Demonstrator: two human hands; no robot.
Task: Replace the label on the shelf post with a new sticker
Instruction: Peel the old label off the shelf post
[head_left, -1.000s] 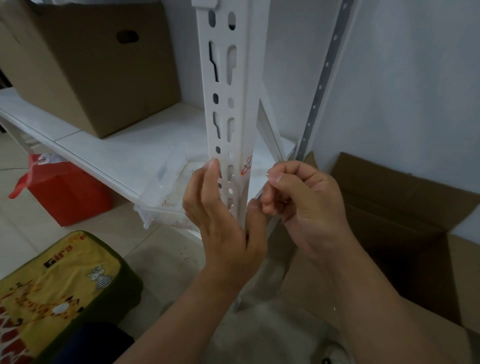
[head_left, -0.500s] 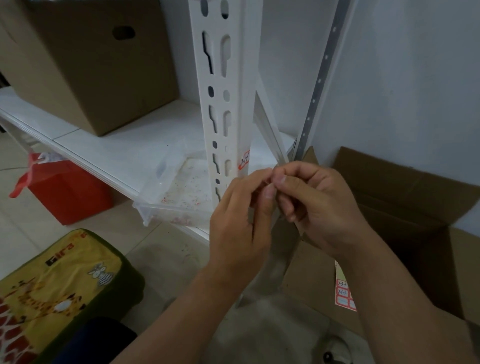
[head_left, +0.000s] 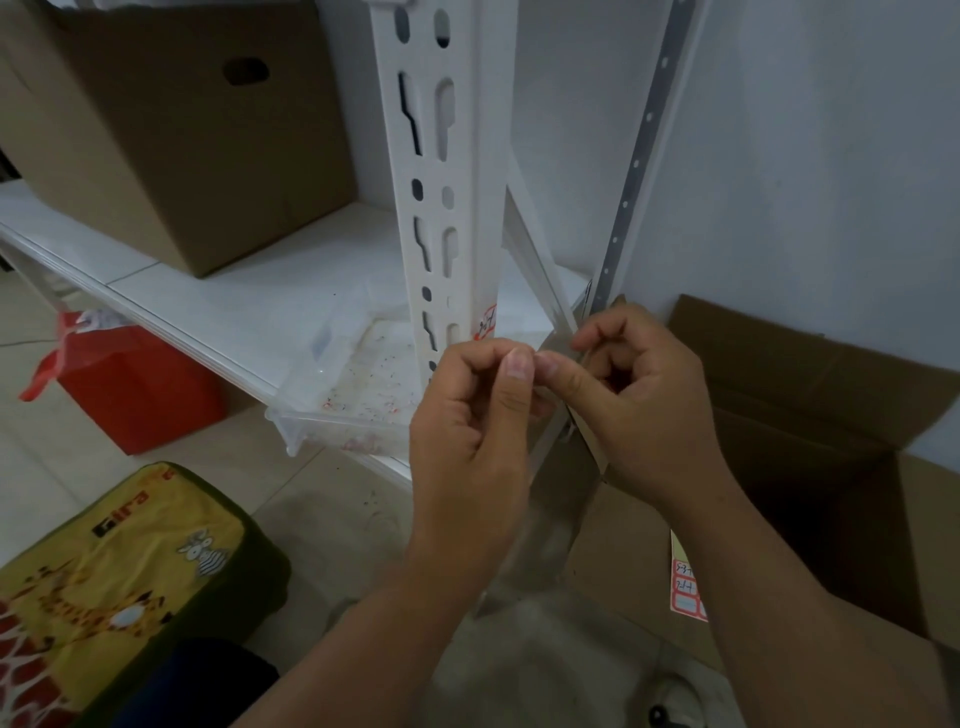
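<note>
The white slotted shelf post (head_left: 441, 208) stands upright in the middle of the view. A small red-bordered label (head_left: 487, 322) with handwriting sticks on its right face, just above my hands. My left hand (head_left: 467, 426) and my right hand (head_left: 644, 405) are held in front of the post, not touching it. Their thumbs and forefingers meet tip to tip and pinch a tiny pale sticker scrap that I can barely make out. A sheet of red-bordered stickers (head_left: 687, 590) leans against cardboard low on the right, partly behind my right forearm.
A closed cardboard box (head_left: 171, 130) sits on the white shelf (head_left: 218, 306), and a clear plastic tray (head_left: 337, 415) overhangs the shelf edge. On the floor are a red bag (head_left: 135, 400) and a yellow giraffe cushion (head_left: 119, 571). An open cardboard box (head_left: 810, 415) stands right, by the wall.
My left hand has come off the post and moved right to meet my right hand. The fingertips of both hands now pinch together in front of the post.
</note>
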